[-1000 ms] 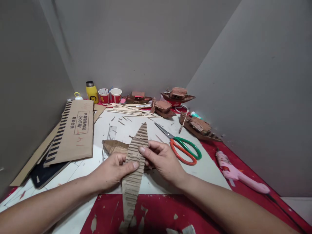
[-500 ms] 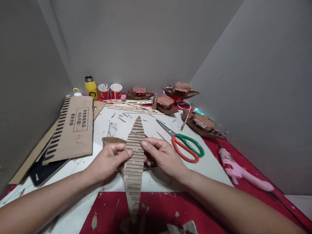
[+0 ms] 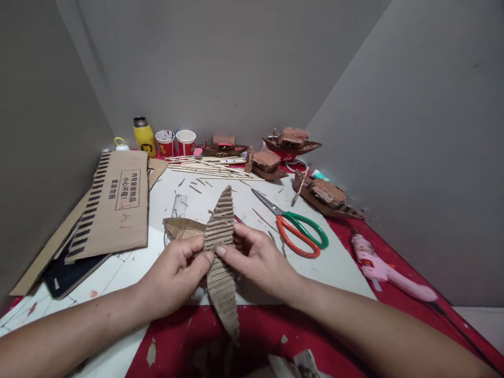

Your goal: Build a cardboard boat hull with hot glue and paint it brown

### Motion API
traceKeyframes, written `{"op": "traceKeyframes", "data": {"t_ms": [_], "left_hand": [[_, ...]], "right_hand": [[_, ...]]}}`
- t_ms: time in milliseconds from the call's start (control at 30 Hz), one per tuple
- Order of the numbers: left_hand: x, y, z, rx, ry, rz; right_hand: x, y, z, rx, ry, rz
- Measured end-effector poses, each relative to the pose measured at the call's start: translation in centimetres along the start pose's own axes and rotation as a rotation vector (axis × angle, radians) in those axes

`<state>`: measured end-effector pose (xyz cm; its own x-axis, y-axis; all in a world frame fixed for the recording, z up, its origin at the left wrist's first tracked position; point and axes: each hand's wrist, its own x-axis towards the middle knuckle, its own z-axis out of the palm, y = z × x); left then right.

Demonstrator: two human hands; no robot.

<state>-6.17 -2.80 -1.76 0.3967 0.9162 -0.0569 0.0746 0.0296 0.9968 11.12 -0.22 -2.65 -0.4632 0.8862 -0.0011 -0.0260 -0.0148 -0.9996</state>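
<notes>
A long, pointed piece of corrugated cardboard (image 3: 220, 228), its ridges bare, is held upright between both hands in front of me. My left hand (image 3: 181, 265) pinches its left edge, thumb on the ridged face. From the right, my right hand (image 3: 255, 257) grips it with the thumb pressed near the middle and fingers behind. The strip bends where the two thumbs meet. Behind it on the white board lies another brown cardboard piece with a pointed end (image 3: 179, 227), partly hidden by my left hand. Scissors (image 3: 291, 223) with green and orange handles lie right of my right hand.
Brown model boats (image 3: 326, 194) stand along the back and right. A pink glue gun (image 3: 388, 270) lies on the red cloth at right. Printed cardboard (image 3: 114, 210) is at left. Thin sticks (image 3: 212, 167), paper cups (image 3: 186, 143) and a yellow bottle (image 3: 144, 137) are behind.
The corrugated strip has gone from nearly straight to bent, its lower end swinging right. My right thumb has moved down and left toward the left thumb, at the strip's middle.
</notes>
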Motion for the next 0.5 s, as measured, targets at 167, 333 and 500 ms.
{"op": "traceKeyframes", "data": {"t_ms": [167, 333, 500], "left_hand": [[0.0, -0.3, 0.1, -0.006, 0.016, -0.014], [0.7, -0.2, -0.6, -0.052, 0.186, 0.022], [1.1, 0.1, -1.0, -0.091, 0.276, 0.029]], "right_hand": [[-0.1, -0.1, -0.8, -0.214, 0.011, -0.109], [0.2, -0.1, -1.1, -0.044, 0.084, 0.039], [0.3, -0.4, -1.3, 0.069, -0.003, 0.169]]}}
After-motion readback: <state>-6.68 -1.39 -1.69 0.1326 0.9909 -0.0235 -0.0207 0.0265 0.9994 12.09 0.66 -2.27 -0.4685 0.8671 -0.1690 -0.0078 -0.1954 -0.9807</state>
